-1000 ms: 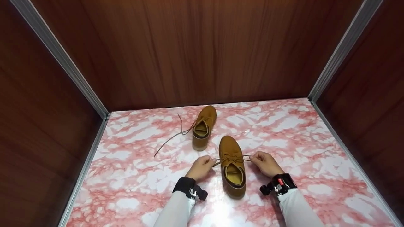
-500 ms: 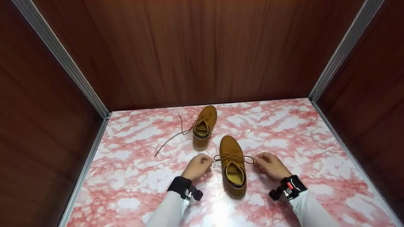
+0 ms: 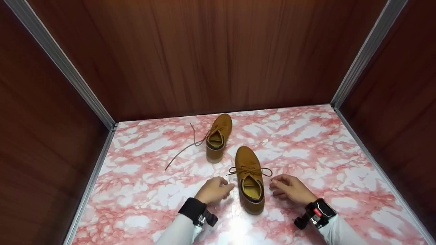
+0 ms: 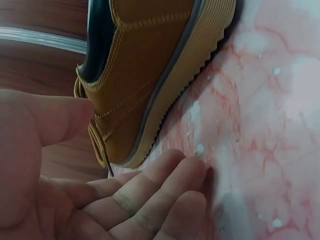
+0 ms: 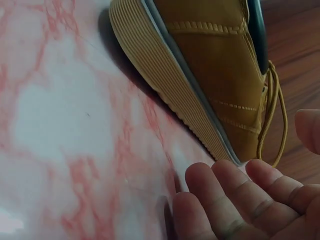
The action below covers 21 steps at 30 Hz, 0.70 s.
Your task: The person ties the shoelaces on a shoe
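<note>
A tan lace-up shoe (image 3: pixel 247 158) stands on the table between my two hands, toe pointing away. Its shoelace (image 3: pixel 266 172) is tied in a bow, one loop hanging out on each side. My left hand (image 3: pixel 214 190) is just left of the shoe, fingers relaxed and holding nothing. To the right of the shoe, my right hand (image 3: pixel 289 189) also has loose fingers with nothing in them. Both wrist views show the shoe's side and ridged sole (image 5: pixel 165 85) close beyond the fingertips, with lace loops (image 4: pixel 97 140) hanging past the tongue area.
Farther back and slightly left stands the matching shoe (image 3: pixel 223 136), its untied lace (image 3: pixel 184 148) trailing leftward over the red-and-white marbled table (image 3: pixel 143 190). Dark wood panels (image 3: pixel 204 58) with metal corner rails (image 3: pixel 64 64) enclose the back and both sides.
Both hands have let go of the lace loops and moved slightly toward me, away from the bow. The bow's loops now hang free on either side; both shoes stay in place.
</note>
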Each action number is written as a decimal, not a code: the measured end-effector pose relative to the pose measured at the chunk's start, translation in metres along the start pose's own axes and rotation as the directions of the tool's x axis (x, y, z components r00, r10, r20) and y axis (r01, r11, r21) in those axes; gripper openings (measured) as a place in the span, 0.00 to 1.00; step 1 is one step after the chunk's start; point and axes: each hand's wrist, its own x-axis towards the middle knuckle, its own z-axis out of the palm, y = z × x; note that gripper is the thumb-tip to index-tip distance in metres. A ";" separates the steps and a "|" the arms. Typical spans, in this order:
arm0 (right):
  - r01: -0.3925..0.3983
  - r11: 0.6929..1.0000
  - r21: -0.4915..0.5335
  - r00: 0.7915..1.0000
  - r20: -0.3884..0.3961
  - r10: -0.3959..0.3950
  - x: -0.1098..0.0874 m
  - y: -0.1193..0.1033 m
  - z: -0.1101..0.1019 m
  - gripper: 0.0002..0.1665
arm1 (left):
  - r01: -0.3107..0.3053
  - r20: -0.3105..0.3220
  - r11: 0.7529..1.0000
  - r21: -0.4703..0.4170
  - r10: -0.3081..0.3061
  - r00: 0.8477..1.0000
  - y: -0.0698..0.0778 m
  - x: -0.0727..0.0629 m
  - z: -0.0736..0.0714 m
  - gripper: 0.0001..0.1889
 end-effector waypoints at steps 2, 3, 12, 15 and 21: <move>-0.003 1.000 0.010 1.000 0.020 0.002 -0.003 0.000 0.003 0.32 | -0.003 0.037 1.000 -0.018 0.004 0.999 0.002 -0.002 0.002 0.24; -0.003 1.000 0.017 0.999 0.032 0.002 -0.004 0.000 0.004 0.32 | -0.006 0.059 0.999 -0.033 0.008 0.998 0.003 -0.003 0.004 0.23; 0.007 0.998 0.062 0.995 0.098 -0.013 -0.004 -0.003 0.017 0.37 | -0.043 0.165 0.980 -0.193 0.075 0.983 0.009 0.003 0.017 0.23; 0.003 0.998 0.067 0.994 0.105 -0.010 -0.004 -0.004 0.020 0.38 | -0.047 0.171 0.972 -0.231 0.088 0.981 0.011 0.005 0.020 0.22; 0.033 0.998 0.057 0.992 0.122 -0.040 -0.003 -0.005 0.022 0.37 | -0.042 0.179 0.953 -0.300 0.099 0.979 0.012 0.007 0.025 0.20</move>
